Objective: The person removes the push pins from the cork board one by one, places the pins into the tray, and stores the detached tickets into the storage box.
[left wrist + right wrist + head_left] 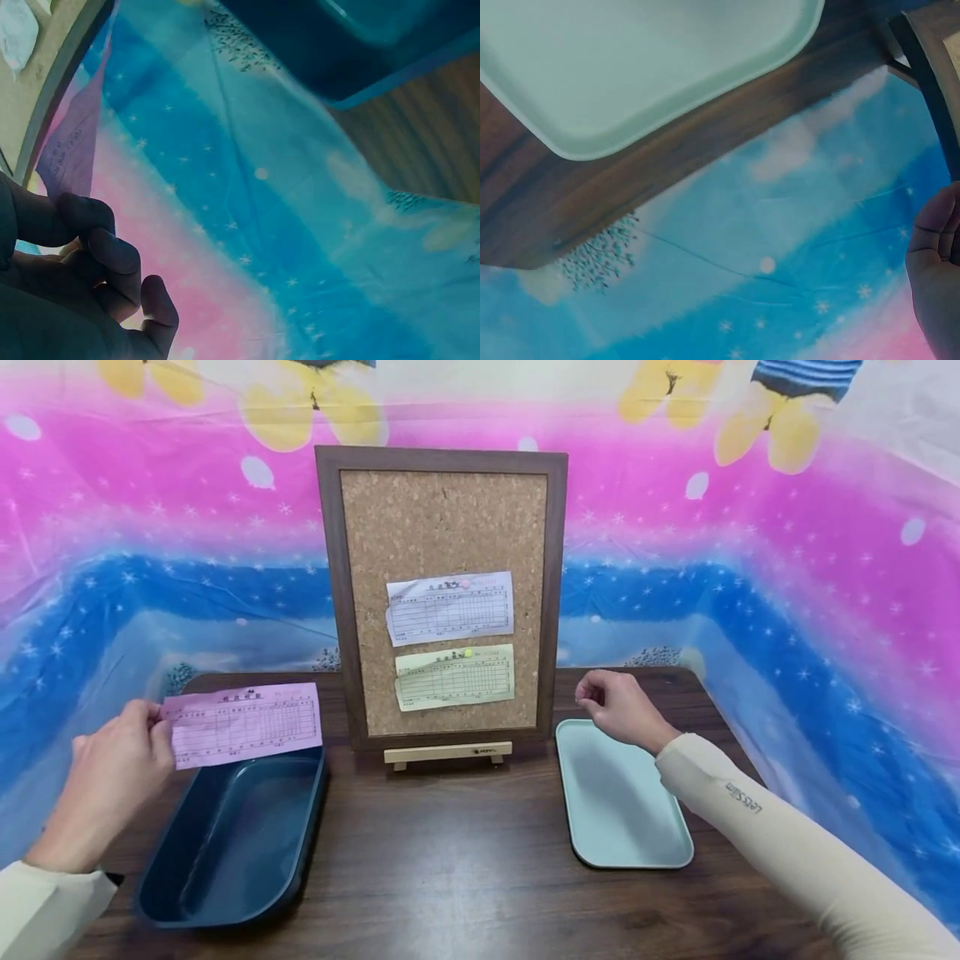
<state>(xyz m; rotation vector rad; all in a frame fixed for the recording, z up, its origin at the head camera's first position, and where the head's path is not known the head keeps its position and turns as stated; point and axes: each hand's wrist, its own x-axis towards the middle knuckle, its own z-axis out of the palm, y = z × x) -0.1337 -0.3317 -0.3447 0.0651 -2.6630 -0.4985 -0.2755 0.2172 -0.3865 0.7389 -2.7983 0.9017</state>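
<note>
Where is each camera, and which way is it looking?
Head: on the person's head, facing forward and down at the corkboard and table; left hand, right hand and sleeves show.
Left wrist: on that wrist, facing the patterned cloth and dark tray; left hand shows, pinching the pink slip.
Right wrist: on that wrist, facing the green tray and patterned cloth; part of the right hand shows.
Head and left wrist both show the pink slip.

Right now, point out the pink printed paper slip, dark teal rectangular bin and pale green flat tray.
Pink printed paper slip (243, 727): head view, middle of its printed face.
Dark teal rectangular bin (247, 847): head view, bare inner floor.
Pale green flat tray (622, 802): head view, bare upper surface.
</note>
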